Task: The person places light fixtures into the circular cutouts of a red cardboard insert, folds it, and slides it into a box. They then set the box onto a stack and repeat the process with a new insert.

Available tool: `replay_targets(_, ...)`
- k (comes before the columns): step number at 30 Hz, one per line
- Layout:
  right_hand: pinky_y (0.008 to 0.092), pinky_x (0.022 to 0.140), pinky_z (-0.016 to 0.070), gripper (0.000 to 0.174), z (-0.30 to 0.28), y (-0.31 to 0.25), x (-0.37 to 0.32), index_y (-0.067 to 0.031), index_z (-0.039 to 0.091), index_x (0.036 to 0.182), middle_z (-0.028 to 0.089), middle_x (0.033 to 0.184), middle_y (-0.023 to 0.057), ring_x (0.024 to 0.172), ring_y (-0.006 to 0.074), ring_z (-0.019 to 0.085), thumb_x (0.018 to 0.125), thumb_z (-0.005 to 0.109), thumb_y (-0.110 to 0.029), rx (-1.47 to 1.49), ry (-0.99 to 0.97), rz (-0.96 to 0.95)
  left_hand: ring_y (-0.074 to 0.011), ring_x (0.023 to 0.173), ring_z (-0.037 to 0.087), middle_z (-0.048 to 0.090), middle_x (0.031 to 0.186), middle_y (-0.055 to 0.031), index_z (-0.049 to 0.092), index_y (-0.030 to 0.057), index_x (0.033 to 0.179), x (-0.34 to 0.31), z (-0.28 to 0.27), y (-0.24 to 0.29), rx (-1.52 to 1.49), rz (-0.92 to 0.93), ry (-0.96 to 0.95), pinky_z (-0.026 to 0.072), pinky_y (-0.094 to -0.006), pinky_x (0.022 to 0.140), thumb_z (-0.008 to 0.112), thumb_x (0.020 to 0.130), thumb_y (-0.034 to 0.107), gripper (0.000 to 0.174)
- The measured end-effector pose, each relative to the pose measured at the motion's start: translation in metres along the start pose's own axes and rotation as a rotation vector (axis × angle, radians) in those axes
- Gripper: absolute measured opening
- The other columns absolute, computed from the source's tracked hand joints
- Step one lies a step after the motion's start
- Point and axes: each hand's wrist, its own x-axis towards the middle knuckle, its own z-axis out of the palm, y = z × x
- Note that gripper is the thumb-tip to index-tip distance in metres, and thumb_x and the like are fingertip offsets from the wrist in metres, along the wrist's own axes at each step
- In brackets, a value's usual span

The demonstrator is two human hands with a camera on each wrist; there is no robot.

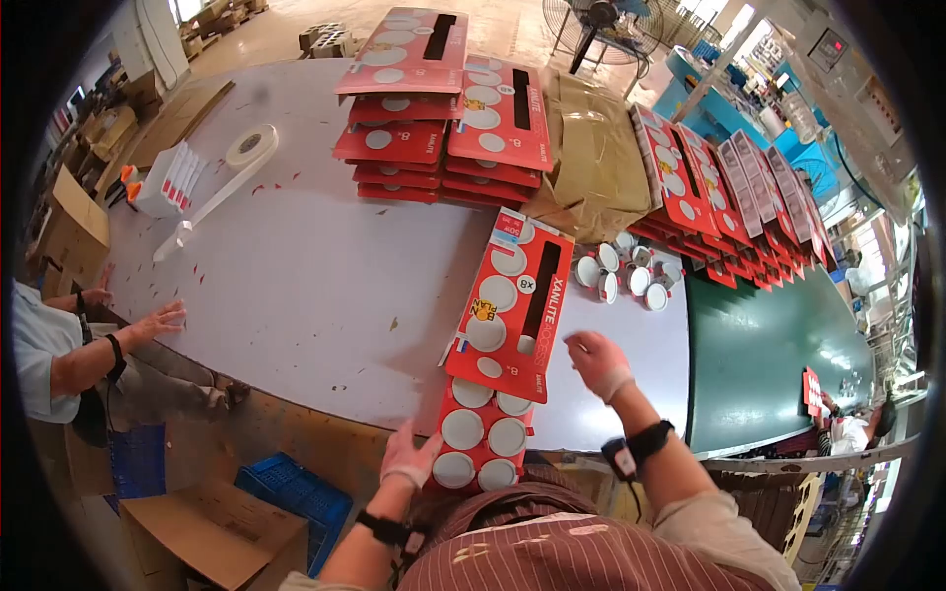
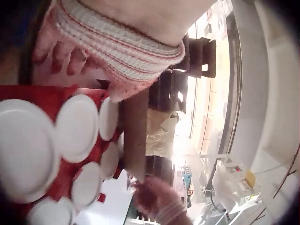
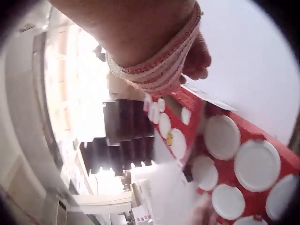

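A red tray with white round discs (image 1: 462, 429) lies at the table's near edge, close to the body. My left hand (image 1: 412, 455) is at its left side, thumb by the edge; the left wrist view shows the thumb (image 2: 123, 89) close to the discs. Just beyond the tray lies a red printed XANLITE card package (image 1: 509, 305) with a dark slot, its near end overlapping the tray. To the right of this package is my right hand (image 1: 599, 364), over the table with fingers loosely bent and nothing seen in them. Both wrists have striped knit cuffs (image 3: 154, 70).
Loose white round fittings (image 1: 631, 271) sit right of the package. Stacks of red packages (image 1: 414, 138) and a brown wrapped bundle (image 1: 594, 148) stand behind. A tape roll (image 1: 252, 146) and white boxes (image 1: 169, 182) lie at left, near another person's hand (image 1: 158, 322).
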Motion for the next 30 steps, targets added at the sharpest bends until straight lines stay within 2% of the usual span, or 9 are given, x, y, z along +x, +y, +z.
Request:
replay_targets(3, 0.0366, 0.076, 0.0462, 0.027, 0.006, -0.01, 0.054, -0.0084, 0.061, 0.097, 0.062, 0.091, 0.0135, 0.088, 0.0307, 0.058, 0.081, 0.047, -0.026, 0.033, -0.188, -0.057, -0.0339, 0.116, 0.041, 0.043, 0.123, -0.0233, 0.03, 0.0053, 0.133, -0.018, 0.022, -0.031, -0.121, -0.143, 0.032, 0.0351, -0.0384, 0.096, 0.062, 0.07, 0.053, 0.085)
replay_targets(7, 0.033, 0.058, 0.0505, 0.036, 0.019, -0.042, 0.109, -0.0012, 0.053, 0.107, 0.064, 0.075, 0.0115, 0.068, 0.0227, 0.064, 0.078, 0.048, -0.021, -0.63, -0.886, 0.005, -0.0318, 0.117, 0.042, 0.039, 0.128, -0.0237, 0.015, 0.0049, 0.138, -0.036, 0.055, -0.064, -0.527, -0.362, 0.045, 0.0373, -0.0375, 0.093, 0.07, 0.067, 0.047, 0.099)
replay_targets(9, 0.0313, 0.055, 0.0494, 0.035, 0.027, -0.036, 0.117, -0.002, 0.06, 0.098, 0.064, 0.07, 0.0115, 0.062, 0.02, 0.062, 0.077, 0.05, -0.028, -0.546, -0.972, 0.03, -0.0301, 0.113, 0.044, 0.037, 0.129, -0.0202, 0.008, 0.0089, 0.139, -0.05, 0.076, -0.08, -0.663, -0.494, 0.131, 0.0394, -0.0388, 0.09, 0.072, 0.068, 0.04, 0.1)
replay_targets(11, 0.0316, 0.053, 0.0493, 0.041, 0.031, -0.03, 0.124, -0.0046, 0.055, 0.106, 0.063, 0.074, 0.0117, 0.061, 0.0198, 0.062, 0.074, 0.054, -0.031, -0.54, -0.991, 0.067, -0.0285, 0.109, 0.047, 0.035, 0.13, -0.0168, 0.0, 0.013, 0.14, -0.066, 0.091, -0.078, -0.811, -0.599, 0.227, 0.0415, -0.04, 0.087, 0.074, 0.069, 0.032, 0.104)
replay_targets(13, 0.0309, 0.053, 0.0492, 0.042, 0.029, -0.024, 0.13, -0.0067, 0.054, 0.108, 0.062, 0.074, 0.0099, 0.062, 0.0188, 0.062, 0.074, 0.055, -0.031, -0.518, -1.042, 0.034, -0.0264, 0.111, 0.044, 0.034, 0.131, -0.0152, -0.004, 0.0155, 0.14, -0.084, 0.103, -0.045, -1.41, -0.406, 0.163, 0.0422, -0.0394, 0.086, 0.075, 0.069, 0.026, 0.106)
replay_targets(14, 0.0303, 0.053, 0.0492, 0.044, 0.028, -0.023, 0.131, -0.0087, 0.052, 0.111, 0.061, 0.075, 0.0081, 0.063, 0.0178, 0.061, 0.074, 0.056, -0.032, -0.485, -1.071, 0.022, -0.0283, 0.115, 0.041, 0.036, 0.129, -0.0197, 0.0, 0.0053, 0.139, -0.085, 0.108, -0.032, -1.296, -0.3, 0.249, 0.0345, -0.0371, 0.096, 0.078, 0.064, 0.032, 0.111)
replay_targets(19, 0.0249, 0.045, 0.0413, 0.028, 0.024, -0.024, 0.133, -0.0115, 0.055, 0.096, 0.051, 0.066, -0.0007, 0.055, 0.0121, 0.051, 0.075, 0.057, -0.029, -0.45, -1.084, 0.033, -0.0267, 0.115, 0.041, 0.038, 0.128, -0.0185, 0.006, 0.004, 0.138, -0.056, 0.111, -0.008, -0.945, -0.317, 0.474, 0.0328, -0.0329, 0.097, 0.077, 0.063, 0.028, 0.106)
replay_targets(24, 0.0198, 0.035, 0.0229, 0.019, 0.035, 0.0, 0.139, -0.0154, 0.051, 0.07, 0.042, 0.056, -0.0038, 0.044, 0.0059, 0.036, 0.079, 0.058, -0.031, -0.17, -1.303, 0.393, -0.0325, 0.12, 0.037, 0.035, 0.13, -0.0222, 0.014, 0.003, 0.136, -0.03, 0.11, -0.023, -0.672, -0.374, 0.7, 0.03, -0.035, 0.101, 0.078, 0.057, 0.032, 0.106)
replay_targets(30, 0.0181, 0.033, 0.0213, 0.023, 0.028, 0.001, 0.118, -0.0133, 0.051, 0.069, 0.044, 0.055, -0.004, 0.042, 0.0041, 0.037, 0.079, 0.06, -0.032, 0.032, -1.231, 0.326, -0.0323, 0.121, 0.036, 0.035, 0.131, -0.0221, 0.014, 0.0051, 0.137, -0.031, 0.088, -0.011, -0.566, -0.351, 0.772, 0.0293, -0.0355, 0.101, 0.077, 0.058, 0.032, 0.104)
